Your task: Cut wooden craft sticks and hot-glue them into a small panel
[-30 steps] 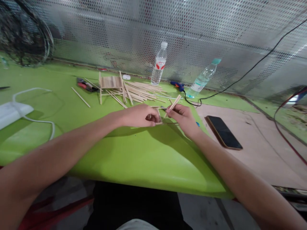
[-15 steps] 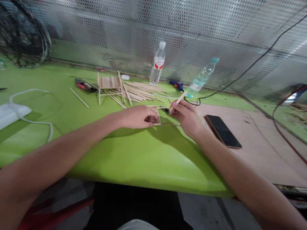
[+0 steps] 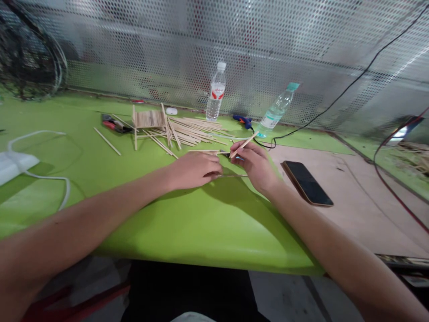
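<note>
My right hand [image 3: 256, 165] is closed round a couple of thin wooden sticks [image 3: 247, 142], which slant up to the right. My left hand [image 3: 196, 169] rests low on the green table, its fingers curled together at the right end of a small frame of wooden sticks [image 3: 204, 151]. Most of that frame is hidden under the hand. A long stick [image 3: 234, 175] runs from it towards my right hand. Between the hands lies a small dark tool with a blue part [image 3: 226, 154], largely covered by my right fingers.
Behind the hands are a pile of loose sticks [image 3: 194, 129], a little stick chair [image 3: 149, 120] and red-handled pliers [image 3: 114, 124]. Two bottles [image 3: 215, 96] [image 3: 275, 112] and a blue glue gun [image 3: 243, 121] stand or lie near the mesh wall. A phone [image 3: 308, 183] lies right, a white power strip [image 3: 16, 165] left.
The sticks in my right hand have tipped lower, and that hand has come slightly nearer the left. My left fingers have closed further over the frame's end. The whole view has shifted slightly.
</note>
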Demonstrator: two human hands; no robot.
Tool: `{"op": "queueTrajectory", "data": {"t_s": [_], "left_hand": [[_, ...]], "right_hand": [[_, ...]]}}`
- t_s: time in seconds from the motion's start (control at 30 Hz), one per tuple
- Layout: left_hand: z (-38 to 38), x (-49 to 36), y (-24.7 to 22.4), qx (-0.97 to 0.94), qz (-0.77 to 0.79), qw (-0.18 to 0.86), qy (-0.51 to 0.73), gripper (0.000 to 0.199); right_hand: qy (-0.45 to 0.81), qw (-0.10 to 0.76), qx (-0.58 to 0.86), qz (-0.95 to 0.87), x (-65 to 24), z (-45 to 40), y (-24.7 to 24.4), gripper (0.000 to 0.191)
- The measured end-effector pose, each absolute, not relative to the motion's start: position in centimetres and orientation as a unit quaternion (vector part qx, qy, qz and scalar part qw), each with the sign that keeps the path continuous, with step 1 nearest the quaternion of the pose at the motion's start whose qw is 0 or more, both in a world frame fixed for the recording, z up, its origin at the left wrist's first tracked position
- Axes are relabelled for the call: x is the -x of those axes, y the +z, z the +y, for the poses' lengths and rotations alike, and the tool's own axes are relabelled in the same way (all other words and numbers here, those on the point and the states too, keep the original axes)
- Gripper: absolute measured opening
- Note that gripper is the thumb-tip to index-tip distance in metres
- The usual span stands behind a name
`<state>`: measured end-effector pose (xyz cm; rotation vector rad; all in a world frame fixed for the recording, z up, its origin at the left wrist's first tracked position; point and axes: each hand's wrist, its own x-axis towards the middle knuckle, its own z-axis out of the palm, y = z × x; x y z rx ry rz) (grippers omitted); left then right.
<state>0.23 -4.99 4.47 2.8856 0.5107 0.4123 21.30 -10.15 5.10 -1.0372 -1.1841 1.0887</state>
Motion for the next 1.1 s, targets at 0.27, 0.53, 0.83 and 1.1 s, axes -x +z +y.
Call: {"op": "queueTrajectory", "data": {"t_s": [0.27, 0.53, 0.83, 1.1], "left_hand": [[-5.7, -0.6, 4.4, -0.969, 0.189, 0.074, 0.141, 0.018], [-5.8, -0.6, 4.4, -0.970, 0.208, 0.068, 0.109, 0.014], [-5.6, -0.5, 4.6, -0.975, 0.198, 0.081, 0.062, 0.011], [-5.3, -0.6, 4.2, -0.978, 0.189, 0.070, 0.048, 0.014]], "right_hand": [[0.478, 0.578, 0.434, -0.499, -21.3, -9.9, 5.0, 0.007], [0.470, 0.575, 0.441, -0.504, -21.2, -9.9, 5.0, 0.021], [0.444, 0.546, 0.469, -0.533, -21.5, -9.2, 3.7, 0.029], [0.447, 0.521, 0.484, -0.542, -21.2, -9.0, 3.1, 0.036]]}}
